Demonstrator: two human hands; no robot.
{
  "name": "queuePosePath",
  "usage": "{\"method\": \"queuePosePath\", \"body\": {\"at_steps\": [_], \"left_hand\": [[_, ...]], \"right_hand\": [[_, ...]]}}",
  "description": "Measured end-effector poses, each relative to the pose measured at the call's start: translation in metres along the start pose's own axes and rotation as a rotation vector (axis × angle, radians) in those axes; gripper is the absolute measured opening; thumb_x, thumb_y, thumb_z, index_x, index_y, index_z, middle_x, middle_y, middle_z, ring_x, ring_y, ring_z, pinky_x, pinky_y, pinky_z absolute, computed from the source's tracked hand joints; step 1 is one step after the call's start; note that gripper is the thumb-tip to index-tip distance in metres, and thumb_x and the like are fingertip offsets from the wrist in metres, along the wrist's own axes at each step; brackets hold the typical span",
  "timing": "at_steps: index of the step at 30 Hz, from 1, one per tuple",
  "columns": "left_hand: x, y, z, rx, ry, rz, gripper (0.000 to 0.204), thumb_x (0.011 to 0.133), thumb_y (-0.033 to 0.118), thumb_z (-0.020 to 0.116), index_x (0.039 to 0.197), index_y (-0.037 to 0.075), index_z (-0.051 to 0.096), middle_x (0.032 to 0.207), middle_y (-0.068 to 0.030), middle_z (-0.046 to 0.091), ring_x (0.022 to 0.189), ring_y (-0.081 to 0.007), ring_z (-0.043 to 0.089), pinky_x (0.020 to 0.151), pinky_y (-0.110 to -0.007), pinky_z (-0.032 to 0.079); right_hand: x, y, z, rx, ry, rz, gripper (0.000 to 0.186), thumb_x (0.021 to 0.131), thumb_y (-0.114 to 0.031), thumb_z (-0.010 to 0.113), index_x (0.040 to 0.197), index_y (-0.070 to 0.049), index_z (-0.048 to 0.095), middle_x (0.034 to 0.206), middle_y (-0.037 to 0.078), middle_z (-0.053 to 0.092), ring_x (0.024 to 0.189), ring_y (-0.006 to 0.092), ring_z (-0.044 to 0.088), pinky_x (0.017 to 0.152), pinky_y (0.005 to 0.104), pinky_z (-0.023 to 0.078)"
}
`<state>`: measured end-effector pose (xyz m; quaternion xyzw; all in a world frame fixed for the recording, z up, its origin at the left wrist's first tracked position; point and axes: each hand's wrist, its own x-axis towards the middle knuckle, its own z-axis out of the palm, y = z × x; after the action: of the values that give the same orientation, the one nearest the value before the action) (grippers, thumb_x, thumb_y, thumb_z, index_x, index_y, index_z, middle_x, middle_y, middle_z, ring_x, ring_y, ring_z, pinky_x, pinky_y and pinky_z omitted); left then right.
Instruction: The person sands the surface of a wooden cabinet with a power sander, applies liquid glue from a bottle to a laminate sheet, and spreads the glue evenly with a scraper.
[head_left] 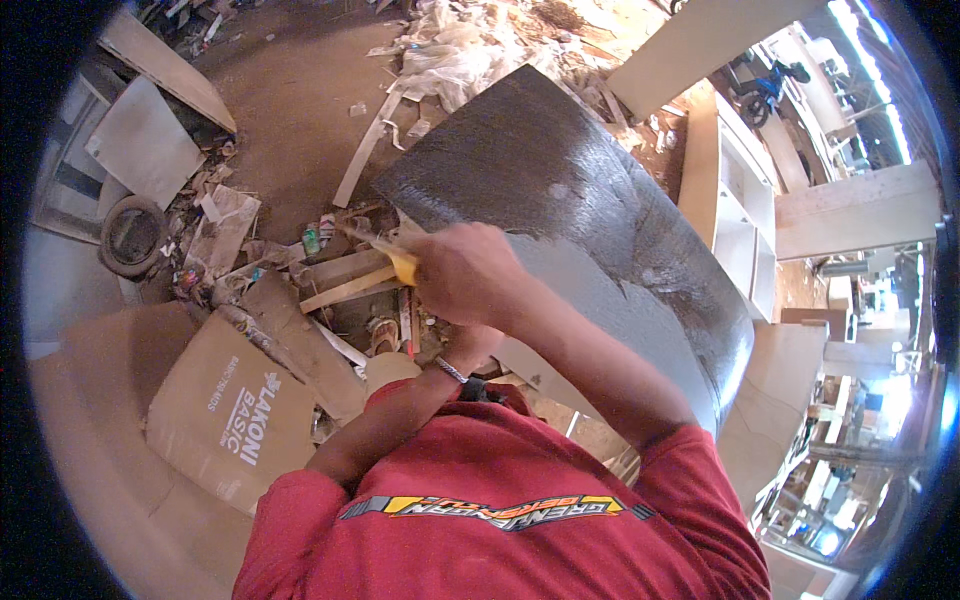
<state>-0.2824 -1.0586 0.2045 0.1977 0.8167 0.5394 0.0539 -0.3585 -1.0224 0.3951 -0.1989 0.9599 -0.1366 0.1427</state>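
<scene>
My right hand [465,270] is closed on a yellow-handled tool [404,267], whose thin flat end points to the upper left and is too blurred to identify exactly. My left hand [478,340] is beneath my right hand, with its fingers hidden. Both hands are at the left edge of a large board [590,330]. Its near part is dull grey, while a dark, glossy, wrinkled layer [530,140] covers the far and right parts. I cannot tell whether the left hand touches the board.
Wood offcuts [345,290], rubbish and flattened cardboard [200,390] lie to the left, near a tyre [133,268] and leaning panels [140,140]. White plastic sheeting [450,60] lies at the back. A cabinet carcass [735,200] and a motorbike [760,95] are to the right.
</scene>
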Motion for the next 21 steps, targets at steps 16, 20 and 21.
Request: {"method": "queuePosePath", "body": {"at_steps": [16, 20, 21], "left_hand": [[0.000, 0.065, 0.006, -0.591, -0.143, -0.644, 0.050, 0.098, 0.040, 0.068, 0.070, 0.000, 0.057, 0.074, -0.0105, 0.068, 0.069, -0.0179, 0.074, 0.058, -0.029, 0.060], [-0.007, 0.085, 0.012, -0.569, -0.383, -0.631, 0.042, 0.099, 0.037, 0.067, 0.090, -0.004, 0.065, 0.083, -0.0116, 0.070, 0.075, -0.0197, 0.073, 0.062, -0.029, 0.059], [-0.009, 0.076, 0.016, -0.601, -0.419, -0.704, 0.041, 0.100, 0.037, 0.065, 0.100, -0.004, 0.065, 0.092, -0.0125, 0.071, 0.084, -0.0204, 0.073, 0.070, -0.031, 0.060]], "right_hand": [[-0.118, 0.172, -0.002, -0.163, 0.179, 0.550, 0.025, 0.087, -0.017, 0.057, 0.108, -0.015, 0.071, 0.085, 0.020, 0.071, 0.081, 0.0389, 0.071, 0.072, 0.0513, 0.055], [-0.077, 0.123, 0.011, -0.146, 0.170, 0.368, 0.018, 0.083, -0.016, 0.059, 0.098, -0.013, 0.070, 0.080, 0.018, 0.070, 0.079, 0.0377, 0.071, 0.069, 0.0500, 0.055], [-0.069, 0.111, 0.017, -0.136, 0.154, 0.314, 0.017, 0.082, -0.015, 0.060, 0.096, -0.013, 0.070, 0.078, 0.017, 0.071, 0.077, 0.0368, 0.071, 0.067, 0.0491, 0.056]]}}
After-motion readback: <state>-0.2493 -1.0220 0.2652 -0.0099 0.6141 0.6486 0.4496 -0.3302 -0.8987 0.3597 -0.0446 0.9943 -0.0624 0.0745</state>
